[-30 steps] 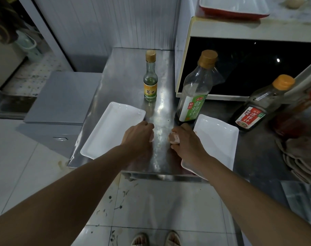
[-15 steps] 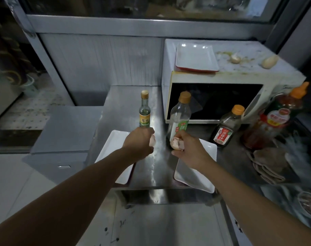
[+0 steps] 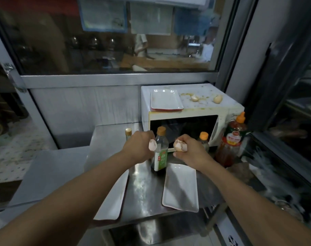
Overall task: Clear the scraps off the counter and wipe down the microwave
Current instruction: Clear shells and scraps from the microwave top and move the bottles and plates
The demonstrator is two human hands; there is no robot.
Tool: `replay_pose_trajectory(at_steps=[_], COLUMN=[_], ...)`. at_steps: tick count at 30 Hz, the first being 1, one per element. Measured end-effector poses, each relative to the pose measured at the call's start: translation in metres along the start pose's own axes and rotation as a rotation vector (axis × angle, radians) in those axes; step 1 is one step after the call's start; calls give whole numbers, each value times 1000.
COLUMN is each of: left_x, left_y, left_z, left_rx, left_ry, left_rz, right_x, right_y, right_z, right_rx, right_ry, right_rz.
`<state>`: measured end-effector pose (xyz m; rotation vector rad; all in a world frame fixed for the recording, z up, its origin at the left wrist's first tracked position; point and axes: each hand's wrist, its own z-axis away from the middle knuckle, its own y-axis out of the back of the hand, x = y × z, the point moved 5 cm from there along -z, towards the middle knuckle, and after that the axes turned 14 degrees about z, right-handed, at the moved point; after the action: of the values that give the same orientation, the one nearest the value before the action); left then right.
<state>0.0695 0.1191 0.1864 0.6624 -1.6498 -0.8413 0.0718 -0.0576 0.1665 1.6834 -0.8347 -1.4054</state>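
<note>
- Above the steel counter point(image 3: 144, 189), my left hand point(image 3: 138, 148) curls around a piece of eggshell point(image 3: 152, 145), whose pale edge sticks out past my knuckles.
- My right hand point(image 3: 190, 151) grips a second, larger eggshell piece point(image 3: 180, 145), cracked side up.
- Both my hands hover in front of the green-labelled bottle point(image 3: 160, 151), which stands on the counter between two white rectangular plates: one point(image 3: 180, 187) below my right wrist, the other point(image 3: 113, 197) partly hidden under my left forearm.
- Behind the bottles sits the white microwave point(image 3: 186, 121), its dark door facing me.
- On the microwave's top lie two more eggshell halves point(image 3: 194, 98) point(image 3: 217, 98), well apart from each other, among yellowish smears, with a red-rimmed white tray point(image 3: 166, 100) just beside them to the left.
- A small orange-capped bottle point(image 3: 203, 139) stands behind my right hand, and a tall red sauce bottle point(image 3: 232, 139) stands at the microwave's right corner.
- A small capped bottle point(image 3: 128, 133) peeks out behind my left hand.
</note>
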Motion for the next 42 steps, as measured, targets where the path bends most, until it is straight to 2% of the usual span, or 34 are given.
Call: replay_pose_trajectory(at_steps=[7, 18, 29, 42], left_x=[44, 103, 131, 116], left_y=[9, -16, -49, -77], left_z=[-26, -110, -235, -310], left_rx=[14, 103, 225, 245], left_ry=[-110, -118, 34, 127], left_rz=[6, 66, 117, 97], right_x=[21, 107, 193, 230], right_y=[46, 112, 169, 165], right_z=[-7, -72, -192, -266], right_rx=[81, 154, 132, 114], right_ry=[-99, -125, -21, 11], right_rz=[-85, -52, -17, -115])
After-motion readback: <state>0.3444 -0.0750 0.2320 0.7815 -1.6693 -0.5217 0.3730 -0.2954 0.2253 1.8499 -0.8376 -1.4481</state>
